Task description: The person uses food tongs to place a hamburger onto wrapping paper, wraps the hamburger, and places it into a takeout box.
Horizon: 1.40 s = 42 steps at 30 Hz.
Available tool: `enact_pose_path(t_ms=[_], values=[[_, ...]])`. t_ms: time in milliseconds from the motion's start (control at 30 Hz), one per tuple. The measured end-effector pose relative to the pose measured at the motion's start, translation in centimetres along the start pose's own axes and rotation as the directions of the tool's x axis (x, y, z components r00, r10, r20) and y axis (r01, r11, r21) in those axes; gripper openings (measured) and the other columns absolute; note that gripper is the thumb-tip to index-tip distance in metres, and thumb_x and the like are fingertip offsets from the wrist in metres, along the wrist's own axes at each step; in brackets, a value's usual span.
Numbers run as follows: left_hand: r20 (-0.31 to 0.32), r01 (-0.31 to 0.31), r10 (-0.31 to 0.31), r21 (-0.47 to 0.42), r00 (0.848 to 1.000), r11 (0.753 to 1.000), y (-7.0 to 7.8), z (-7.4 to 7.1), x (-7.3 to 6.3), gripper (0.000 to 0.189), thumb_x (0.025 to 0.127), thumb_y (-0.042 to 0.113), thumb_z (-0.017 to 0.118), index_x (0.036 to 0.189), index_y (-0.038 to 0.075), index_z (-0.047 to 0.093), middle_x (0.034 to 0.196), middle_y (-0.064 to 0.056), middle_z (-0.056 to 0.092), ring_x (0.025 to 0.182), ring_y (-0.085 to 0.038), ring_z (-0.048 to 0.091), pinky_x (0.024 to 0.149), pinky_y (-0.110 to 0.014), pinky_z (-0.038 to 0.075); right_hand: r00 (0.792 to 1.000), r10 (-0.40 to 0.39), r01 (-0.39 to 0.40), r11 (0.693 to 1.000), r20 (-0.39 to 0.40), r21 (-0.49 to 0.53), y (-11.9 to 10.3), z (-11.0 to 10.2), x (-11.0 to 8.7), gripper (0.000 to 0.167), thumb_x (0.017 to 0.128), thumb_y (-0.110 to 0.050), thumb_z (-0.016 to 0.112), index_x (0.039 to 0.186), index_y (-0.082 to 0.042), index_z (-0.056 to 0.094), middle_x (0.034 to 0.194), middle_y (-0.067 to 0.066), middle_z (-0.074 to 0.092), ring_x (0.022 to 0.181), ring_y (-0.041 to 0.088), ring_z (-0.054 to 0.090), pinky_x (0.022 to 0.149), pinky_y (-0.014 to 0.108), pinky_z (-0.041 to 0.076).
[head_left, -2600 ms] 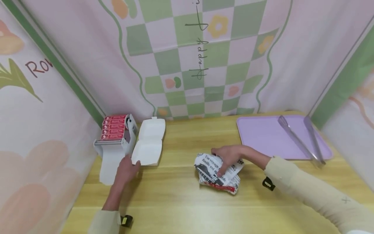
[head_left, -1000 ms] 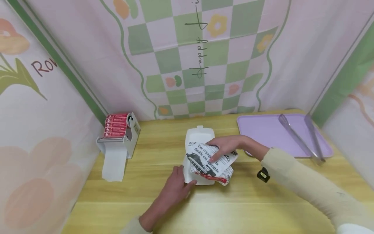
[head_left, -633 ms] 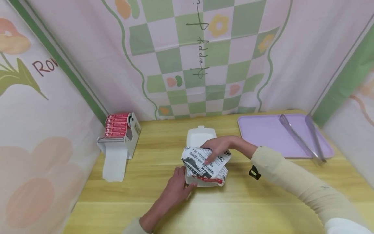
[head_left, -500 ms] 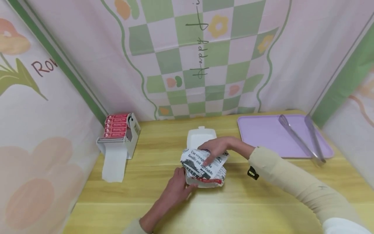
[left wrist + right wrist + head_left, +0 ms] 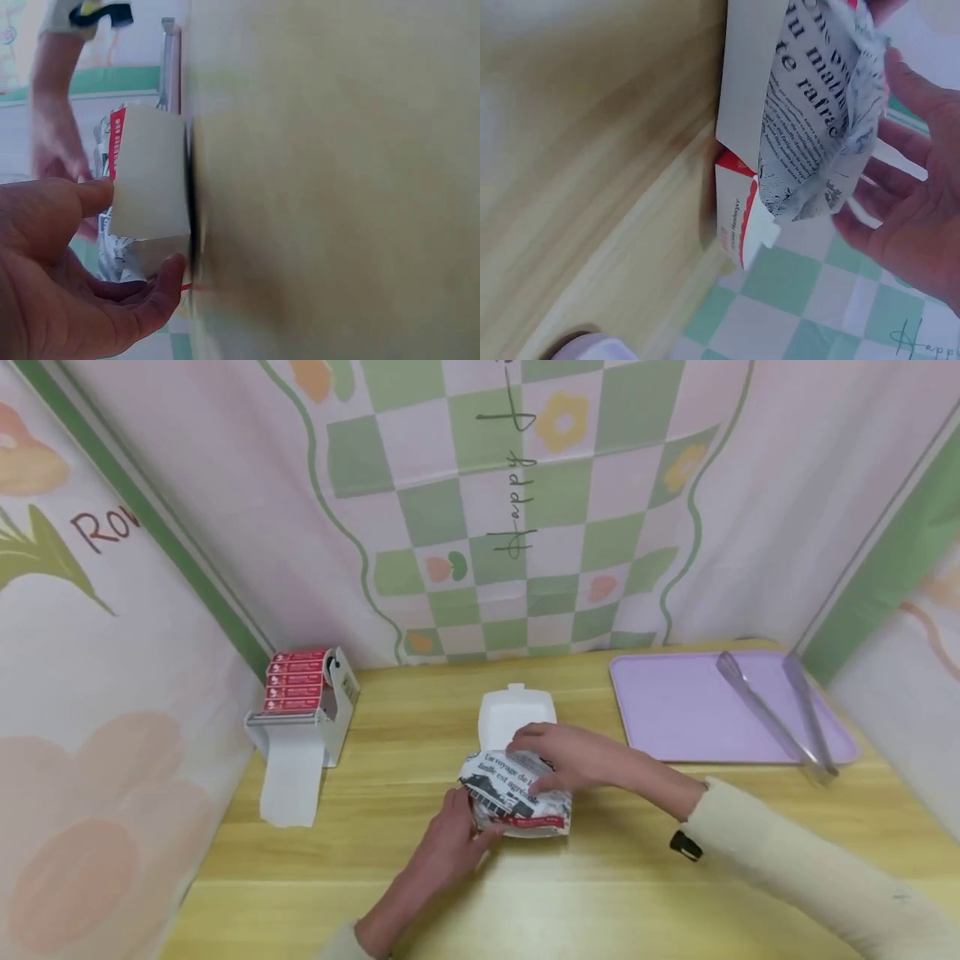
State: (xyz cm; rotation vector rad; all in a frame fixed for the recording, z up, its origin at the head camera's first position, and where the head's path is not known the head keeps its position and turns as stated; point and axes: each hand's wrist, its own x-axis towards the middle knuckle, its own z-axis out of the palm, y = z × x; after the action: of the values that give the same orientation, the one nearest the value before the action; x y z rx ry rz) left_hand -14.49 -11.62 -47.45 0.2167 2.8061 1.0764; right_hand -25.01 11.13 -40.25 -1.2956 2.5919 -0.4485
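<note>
A package wrapped in newspaper-print paper (image 5: 502,785) sits in the base of a white hamburger box (image 5: 555,832), its paper spilling over the left edge. The box's lid (image 5: 517,714) lies folded back behind it. My left hand (image 5: 450,839) grips the box's front left corner; the left wrist view shows the thumb at the front wall (image 5: 150,172) and fingers round the side. My right hand (image 5: 573,756) rests over the package's right part with loosely spread fingers. In the right wrist view those fingers (image 5: 900,176) lie along the paper without closing round it.
A label dispenser (image 5: 337,718) with a red-printed roll and a hanging white strip (image 5: 292,785) stands at the back left. On the right lies a purple tray (image 5: 667,710) with metal tongs (image 5: 772,722) across it. A patterned curtain hangs behind the wooden table (image 5: 390,910).
The box came from beside the dispenser to the middle with my left hand. My right hand carried the package into it, then loosened and shifted slightly right.
</note>
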Motion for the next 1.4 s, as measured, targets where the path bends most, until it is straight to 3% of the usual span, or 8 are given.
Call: enact_pose_path(t_ms=[200, 367, 500, 667, 900, 1167, 1300, 1400], values=[[-0.033, 0.019, -0.017, 0.059, 0.999, 0.998, -0.3, -2.1, 0.0, 0.073, 0.093, 0.042, 0.067, 0.142, -0.006, 0.041, 0.123, -0.020, 0.056, 0.097, -0.026, 0.061, 0.085, -0.041, 0.058, 0.998, -0.009, 0.005, 0.998, -0.063, -0.065, -0.2, 1.3, -2.2, 0.059, 0.078, -0.033, 0.084, 0.130, -0.012, 0.063, 0.138, 0.017, 0.059, 0.122, 0.037, 0.060, 0.101, 0.051, 0.052], [-0.126, -0.085, 0.117, 0.238, 0.985, 0.968, 0.8, -3.6, 1.2, 0.068, 0.093, 0.037, 0.070, 0.142, -0.003, 0.046, 0.138, -0.021, 0.052, 0.128, -0.034, 0.052, 0.108, -0.047, 0.049, 0.987, -0.071, 0.055, 0.993, -0.146, -0.109, 0.1, 2.4, -2.3, 0.059, 0.077, -0.029, 0.085, 0.129, -0.010, 0.065, 0.137, 0.018, 0.060, 0.119, 0.037, 0.062, 0.100, 0.050, 0.053], [-0.007, -0.236, 0.253, 0.336, 0.968, 0.912, 2.4, -3.3, 2.9, 0.070, 0.093, 0.038, 0.069, 0.146, -0.001, 0.043, 0.149, -0.018, 0.046, 0.138, -0.032, 0.045, 0.113, -0.048, 0.043, 0.977, -0.112, 0.085, 0.985, -0.182, -0.153, 0.5, 3.1, -2.4, 0.058, 0.078, -0.032, 0.083, 0.128, -0.010, 0.066, 0.137, 0.019, 0.060, 0.118, 0.036, 0.063, 0.098, 0.048, 0.055], [0.175, -0.414, 0.377, 0.449, 0.910, 0.792, 3.4, -2.3, 4.8, 0.069, 0.099, 0.040, 0.060, 0.151, 0.000, 0.039, 0.155, -0.017, 0.042, 0.143, -0.029, 0.042, 0.117, -0.042, 0.040, 0.958, -0.171, 0.127, 0.973, -0.229, -0.194, 0.9, 4.1, -2.6, 0.059, 0.082, -0.033, 0.080, 0.132, -0.006, 0.064, 0.140, 0.019, 0.059, 0.121, 0.033, 0.063, 0.098, 0.043, 0.056], [0.212, -0.474, 0.427, 0.498, 0.879, 0.727, 3.3, -1.6, 5.3, 0.065, 0.101, 0.040, 0.056, 0.151, 0.001, 0.039, 0.153, -0.016, 0.045, 0.142, -0.028, 0.045, 0.116, -0.038, 0.041, 0.935, -0.221, 0.159, 0.961, -0.279, -0.229, 1.2, 5.0, -2.5, 0.060, 0.082, -0.033, 0.079, 0.132, -0.004, 0.063, 0.142, 0.023, 0.056, 0.127, 0.034, 0.060, 0.101, 0.043, 0.054], [0.181, -0.447, 0.415, 0.500, 0.891, 0.741, 2.9, -0.9, 5.3, 0.064, 0.101, 0.041, 0.056, 0.151, 0.004, 0.040, 0.149, -0.011, 0.048, 0.137, -0.024, 0.049, 0.114, -0.036, 0.043, 0.969, -0.090, 0.090, 0.996, -0.229, -0.012, 2.1, 3.9, -2.3, 0.044, 0.089, -0.025, 0.075, 0.129, -0.008, 0.067, 0.139, 0.015, 0.061, 0.127, 0.032, 0.060, 0.103, 0.047, 0.052], [0.174, -0.466, 0.448, 0.533, 0.877, 0.706, 3.0, -0.1, 5.2, 0.062, 0.101, 0.041, 0.055, 0.149, 0.004, 0.043, 0.147, -0.013, 0.051, 0.136, -0.025, 0.051, 0.113, -0.036, 0.044, 0.920, 0.055, 0.011, 0.986, -0.388, 0.165, 3.9, 2.0, -2.0, 0.024, 0.091, -0.016, 0.070, 0.114, -0.008, 0.072, 0.123, 0.013, 0.070, 0.114, 0.032, 0.065, 0.094, 0.050, 0.056], [0.178, -0.461, 0.444, 0.560, 0.878, 0.688, 3.3, 0.5, 5.2, 0.055, 0.102, 0.041, 0.053, 0.151, 0.016, 0.044, 0.147, -0.012, 0.051, 0.136, -0.026, 0.049, 0.113, -0.038, 0.045, 0.886, 0.224, -0.102, 0.948, -0.406, 0.300, 6.2, 0.3, -1.2, 0.031, 0.095, -0.014, 0.066, 0.124, -0.004, 0.065, 0.128, 0.019, 0.065, 0.114, 0.037, 0.063, 0.091, 0.051, 0.057]])
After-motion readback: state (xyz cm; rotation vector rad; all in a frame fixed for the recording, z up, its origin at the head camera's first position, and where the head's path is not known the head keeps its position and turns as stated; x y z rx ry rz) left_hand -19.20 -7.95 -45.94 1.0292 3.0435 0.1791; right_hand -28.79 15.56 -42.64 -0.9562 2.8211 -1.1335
